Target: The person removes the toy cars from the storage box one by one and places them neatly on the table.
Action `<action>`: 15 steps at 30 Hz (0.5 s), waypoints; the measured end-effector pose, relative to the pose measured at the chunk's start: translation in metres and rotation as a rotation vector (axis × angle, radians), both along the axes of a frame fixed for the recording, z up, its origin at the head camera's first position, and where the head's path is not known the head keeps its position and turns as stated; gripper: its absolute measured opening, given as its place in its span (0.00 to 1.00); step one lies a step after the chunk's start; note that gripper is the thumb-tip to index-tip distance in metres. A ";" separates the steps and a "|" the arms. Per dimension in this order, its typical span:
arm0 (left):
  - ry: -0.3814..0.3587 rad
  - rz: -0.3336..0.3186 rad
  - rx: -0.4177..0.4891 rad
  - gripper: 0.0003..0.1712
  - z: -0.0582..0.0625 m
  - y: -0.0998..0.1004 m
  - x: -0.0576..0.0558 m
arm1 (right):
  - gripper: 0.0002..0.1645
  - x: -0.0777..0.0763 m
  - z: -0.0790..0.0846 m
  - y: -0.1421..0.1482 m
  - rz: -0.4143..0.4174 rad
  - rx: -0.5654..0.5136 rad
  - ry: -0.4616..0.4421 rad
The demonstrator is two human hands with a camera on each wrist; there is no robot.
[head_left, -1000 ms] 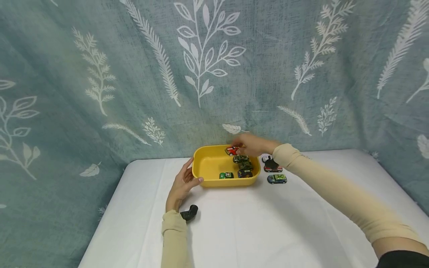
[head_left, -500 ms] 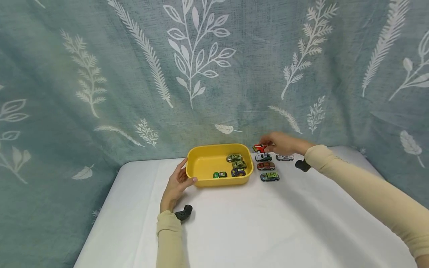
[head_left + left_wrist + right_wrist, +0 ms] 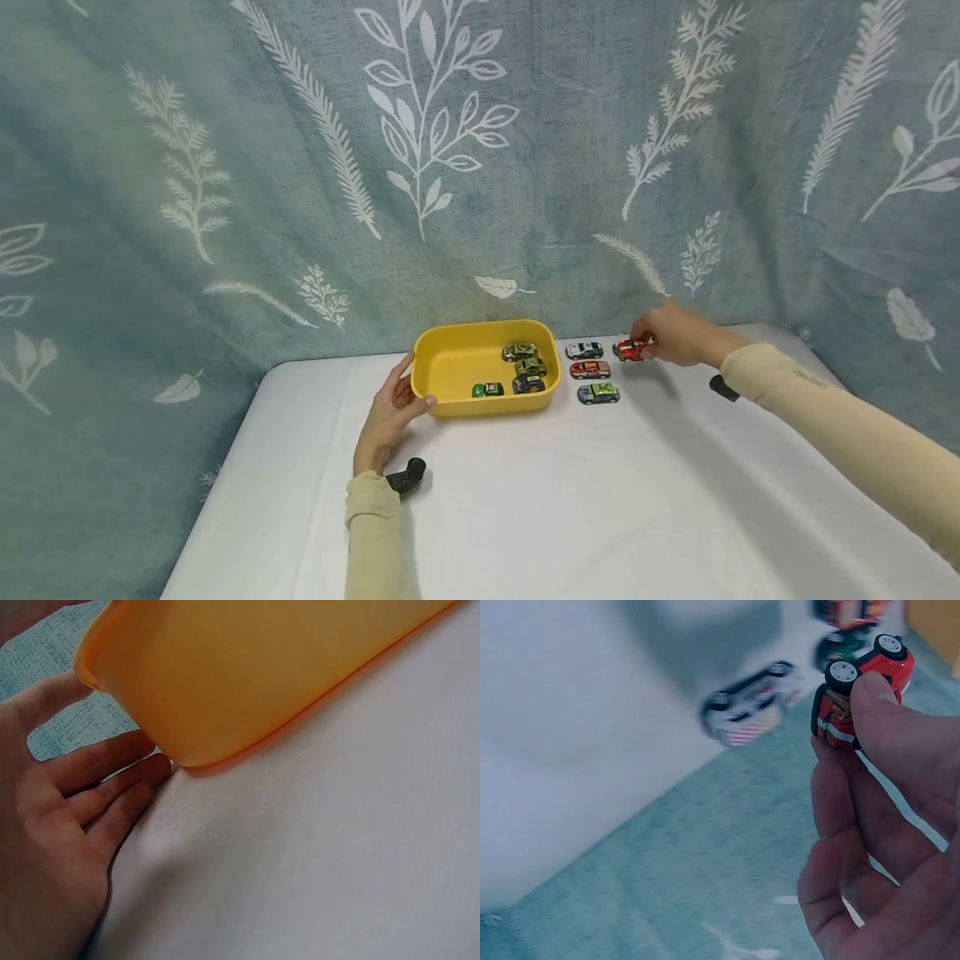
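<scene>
At the left, the left hand [image 3: 385, 421] rests against the end of the yellow tub [image 3: 491, 407], its fingers extended and spread along the rim and wall. Inside, the green-and-white car [image 3: 488, 389] lies apart, near the front wall; the two mottled green cars [image 3: 530, 367] and the purple car [image 3: 528, 384] cluster at the right end. These four appear to be what is left to lift out.

Unloading looks roughly half done: just right of the tub, the white-and-green car [image 3: 584, 350], the orange-red car [image 3: 590, 369] and the blue-green car [image 3: 598, 393] form a column on the bench [image 3: 525, 508]. The white car [image 3: 750, 705] lies nearby in the right-wrist view, blurred.

Farthest right, the right hand [image 3: 675, 333] pinches the red car [image 3: 632, 350] between thumb and fingertips, at their very ends; whether its wheels touch the bench cannot be told.
</scene>
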State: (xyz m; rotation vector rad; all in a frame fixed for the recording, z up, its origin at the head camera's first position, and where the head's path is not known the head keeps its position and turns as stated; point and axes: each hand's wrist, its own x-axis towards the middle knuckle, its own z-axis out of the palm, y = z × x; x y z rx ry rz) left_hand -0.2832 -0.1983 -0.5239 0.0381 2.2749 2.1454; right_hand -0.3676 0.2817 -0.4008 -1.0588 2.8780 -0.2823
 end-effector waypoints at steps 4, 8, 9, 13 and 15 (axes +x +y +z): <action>0.006 -0.001 0.012 0.54 0.001 -0.001 0.001 | 0.13 0.002 -0.013 0.009 -0.029 0.026 0.036; 0.007 -0.009 0.013 0.54 0.000 -0.002 0.001 | 0.13 0.003 -0.025 0.014 -0.059 0.041 0.039; 0.007 -0.009 0.012 0.54 0.000 -0.002 0.001 | 0.13 0.003 -0.029 0.015 -0.065 0.043 0.042; 0.016 -0.020 0.012 0.53 -0.002 -0.003 0.000 | 0.14 0.005 -0.040 0.020 -0.085 0.057 0.049; 0.018 -0.025 0.013 0.53 -0.002 -0.003 -0.001 | 0.16 0.007 -0.044 0.021 -0.099 0.053 0.043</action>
